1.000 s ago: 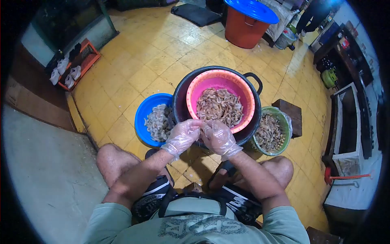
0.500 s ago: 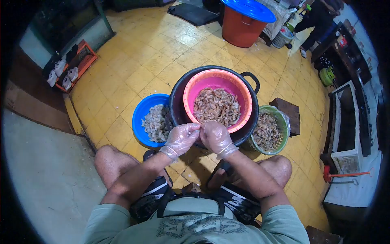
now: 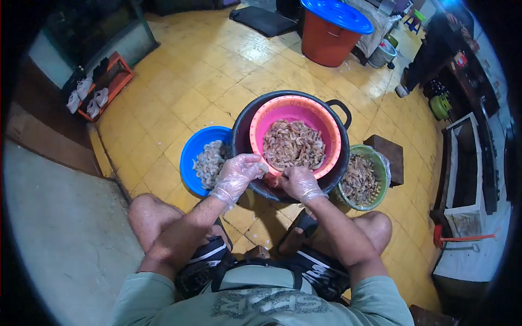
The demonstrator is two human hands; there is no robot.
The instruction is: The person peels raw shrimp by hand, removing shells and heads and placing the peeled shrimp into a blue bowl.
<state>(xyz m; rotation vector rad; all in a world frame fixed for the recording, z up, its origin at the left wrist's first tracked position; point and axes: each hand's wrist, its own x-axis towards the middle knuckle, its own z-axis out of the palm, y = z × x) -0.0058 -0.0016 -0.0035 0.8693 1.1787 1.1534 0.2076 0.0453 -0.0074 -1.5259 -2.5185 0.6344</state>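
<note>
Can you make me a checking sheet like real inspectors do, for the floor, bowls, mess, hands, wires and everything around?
Surface: yellow tiled floor, shiny in patches.
Job's things: pink plastic bowl with orange rim inside large round black tub, holding brownish shrimp; round blue plastic basin with paler shrimp; round green plastic basket with more brownish ones.
Clutter: dark brown block beside the basket; orange shoe rack with white shoes.
Hands: left hand, clear-gloved, pinches a small pale piece; right hand, clear-gloved, fingers curled, its hold blurred.
Cables: nothing seen around the containers.
Surroundings: person in dark clothes, further off.
</note>
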